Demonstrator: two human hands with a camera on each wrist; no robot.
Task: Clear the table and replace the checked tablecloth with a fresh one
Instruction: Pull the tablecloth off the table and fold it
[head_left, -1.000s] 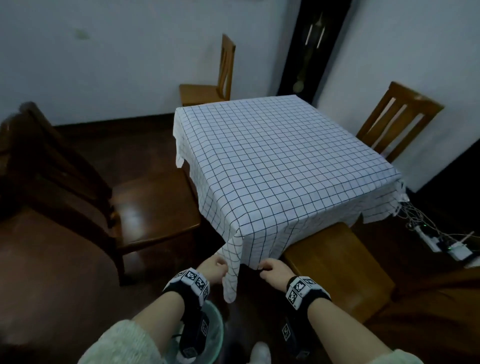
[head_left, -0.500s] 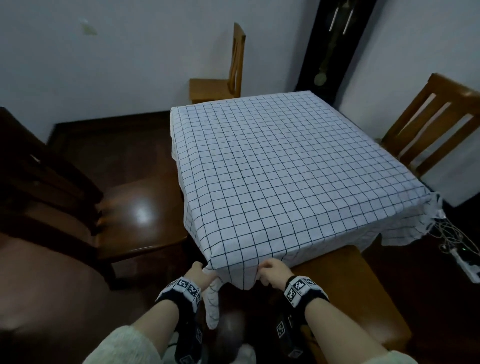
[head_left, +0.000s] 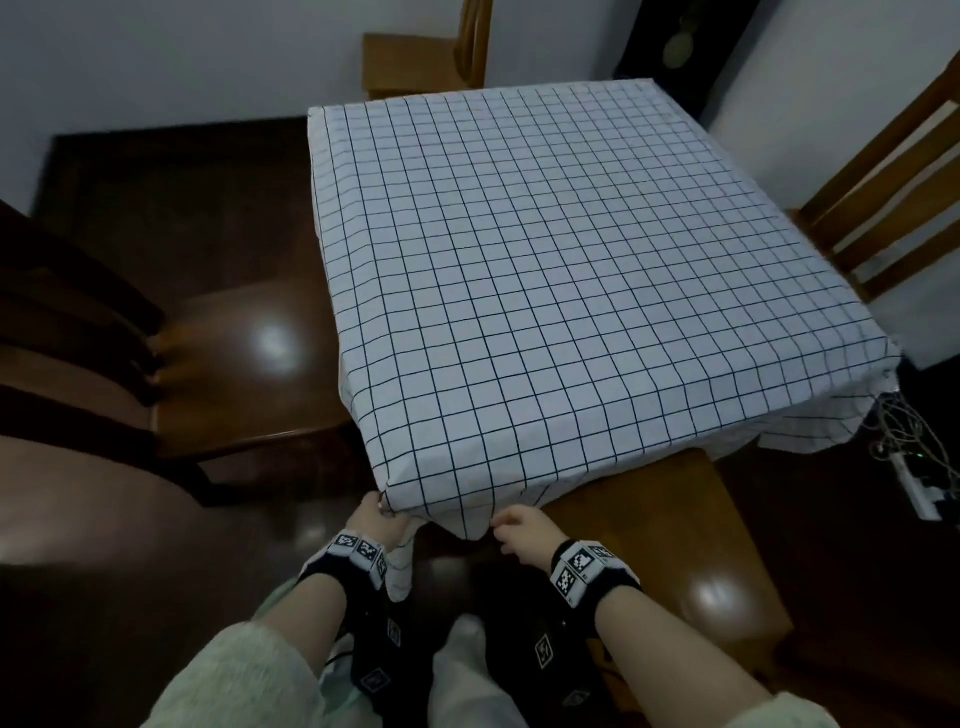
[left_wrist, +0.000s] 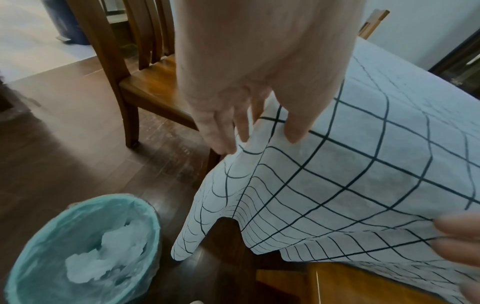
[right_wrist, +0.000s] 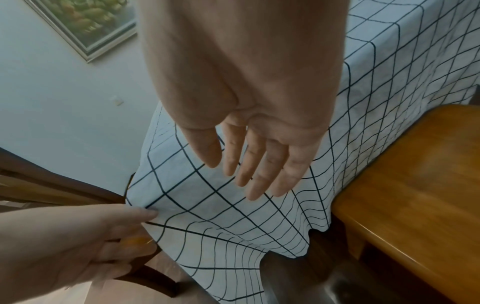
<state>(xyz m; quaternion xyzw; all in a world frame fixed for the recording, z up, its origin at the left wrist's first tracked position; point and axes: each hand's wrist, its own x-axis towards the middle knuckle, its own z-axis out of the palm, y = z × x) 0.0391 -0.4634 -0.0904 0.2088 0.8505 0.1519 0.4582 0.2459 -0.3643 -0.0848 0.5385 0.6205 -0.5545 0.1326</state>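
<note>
At the near corner of the surface, my left hand pinches the checked cloth, which covers the whole top; my right hand hovers beside the hem, fingers straight.

tablecloth is white with a thin dark grid, chairs warm brown wood, bin liner near left is teal

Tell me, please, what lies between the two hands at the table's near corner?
A drooping fold of the checked tablecloth spans from left hand to right hand, clearest in the head view.
</note>
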